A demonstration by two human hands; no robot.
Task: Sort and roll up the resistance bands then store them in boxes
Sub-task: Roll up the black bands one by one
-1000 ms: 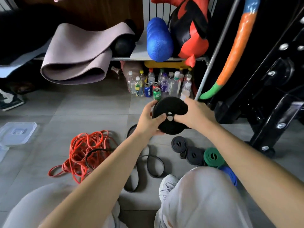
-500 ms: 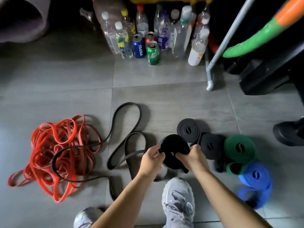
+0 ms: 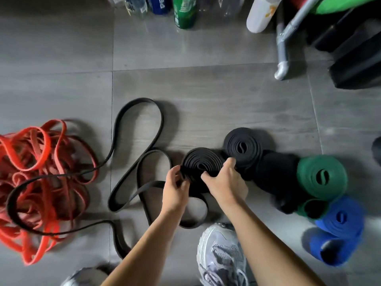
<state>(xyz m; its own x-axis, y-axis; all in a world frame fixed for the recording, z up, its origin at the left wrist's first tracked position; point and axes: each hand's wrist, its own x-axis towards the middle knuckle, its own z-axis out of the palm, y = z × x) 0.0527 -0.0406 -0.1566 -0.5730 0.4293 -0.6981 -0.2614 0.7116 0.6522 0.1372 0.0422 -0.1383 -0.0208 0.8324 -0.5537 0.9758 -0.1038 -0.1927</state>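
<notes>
Left hand [image 3: 175, 188] and right hand [image 3: 224, 182] both grasp 1 rolled black band [image 3: 201, 164], fingers curled over its edge. It is low at the tiled floor [image 3: 206, 96], just beside other black rolls [image 3: 242, 147]. Green roll [image 3: 321, 176] and blue roll [image 3: 340, 219] lie to the right. Red bands [image 3: 37, 172] are tangled far left.

three black rolls [image 3: 241, 147] are showing clearly near the middle of the floor [image 3: 206, 89], and two green rolls [image 3: 321, 176] and two blue rolls [image 3: 340, 217] are lying toward its right edge. loose black bands [image 3: 140, 99] are looking like two, though overlapping. red bands [image 3: 41, 188] are tangling beyond counting. two cans [image 3: 184, 12] are standing at the far edge.
</notes>
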